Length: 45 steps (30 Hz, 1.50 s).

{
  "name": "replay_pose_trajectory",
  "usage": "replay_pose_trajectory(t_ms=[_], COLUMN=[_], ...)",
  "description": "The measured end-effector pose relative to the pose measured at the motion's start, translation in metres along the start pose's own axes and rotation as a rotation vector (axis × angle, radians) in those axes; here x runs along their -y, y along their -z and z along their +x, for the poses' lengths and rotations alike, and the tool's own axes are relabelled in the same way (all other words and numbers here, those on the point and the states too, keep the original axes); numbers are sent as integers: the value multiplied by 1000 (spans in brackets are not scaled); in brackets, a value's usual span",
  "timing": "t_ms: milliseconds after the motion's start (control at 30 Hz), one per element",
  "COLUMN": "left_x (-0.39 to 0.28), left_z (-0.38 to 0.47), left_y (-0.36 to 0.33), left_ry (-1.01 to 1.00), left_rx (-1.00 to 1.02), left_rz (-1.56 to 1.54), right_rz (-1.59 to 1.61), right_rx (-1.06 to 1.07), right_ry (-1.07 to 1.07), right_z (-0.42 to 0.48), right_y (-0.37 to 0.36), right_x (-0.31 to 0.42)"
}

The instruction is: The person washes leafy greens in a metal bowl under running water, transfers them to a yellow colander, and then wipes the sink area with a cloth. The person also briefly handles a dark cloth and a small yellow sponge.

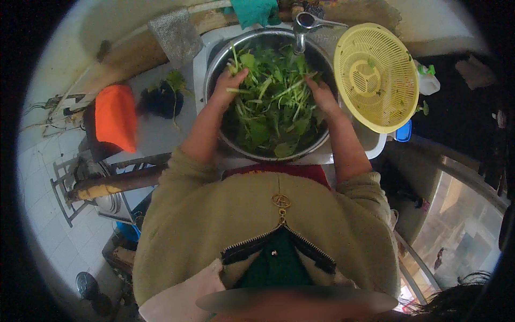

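Observation:
A large round metal basin [268, 34] stands in a white sink [200, 76] and holds a heap of leafy green vegetables [273, 100]. At the basin's left side my left hand [233, 83] grips some of the stems and leaves. My right hand [320, 91] is closed on greens at the right side, with its fingertips partly hidden among them. Between the two hands the leaves and pale stems lie tangled. The faucet [300, 36] reaches over the back rim of the basin.
A yellow plastic colander [376, 76] with leaf bits sits tilted right of the basin. Leftward are a dark bag [161, 100] with a leafy stem and an orange object [116, 116]. A grey mesh cloth [176, 36] and a green cloth [255, 12] hang behind. A white bottle [429, 82] stands beyond the colander.

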<state>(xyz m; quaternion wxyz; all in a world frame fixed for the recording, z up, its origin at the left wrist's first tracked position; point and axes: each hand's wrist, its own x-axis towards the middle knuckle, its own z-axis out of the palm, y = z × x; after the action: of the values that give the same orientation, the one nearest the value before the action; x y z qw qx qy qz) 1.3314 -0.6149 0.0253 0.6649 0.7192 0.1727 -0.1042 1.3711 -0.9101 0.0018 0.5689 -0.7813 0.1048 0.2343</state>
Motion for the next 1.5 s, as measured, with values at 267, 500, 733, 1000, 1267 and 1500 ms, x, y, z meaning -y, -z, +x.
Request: replay_pose_trajectory(t_ms=[267, 500, 733, 1000, 1267, 1500], left_x=[29, -9, 24, 32, 32, 27], left_z=[-51, -49, -39, -29, -20, -22], left_y=[-36, -83, -102, -15, -64, -62], left_ry=[189, 435, 393, 316, -9, 159], left_rx=[-198, 173, 251, -369, -100, -23], left_rz=[-272, -409, -566, -374, 60, -196], right_rz=[355, 708, 566, 437, 528, 524], right_rx=[-210, 123, 58, 50, 267, 73], right_ry=[-217, -392, -113, -100, -341, -48], right_z=[-11, -42, -105, -78, -30, -54], right_y=[-34, -50, -41, -13, -72, -49], right_x=[-25, 21, 93, 67, -12, 40])
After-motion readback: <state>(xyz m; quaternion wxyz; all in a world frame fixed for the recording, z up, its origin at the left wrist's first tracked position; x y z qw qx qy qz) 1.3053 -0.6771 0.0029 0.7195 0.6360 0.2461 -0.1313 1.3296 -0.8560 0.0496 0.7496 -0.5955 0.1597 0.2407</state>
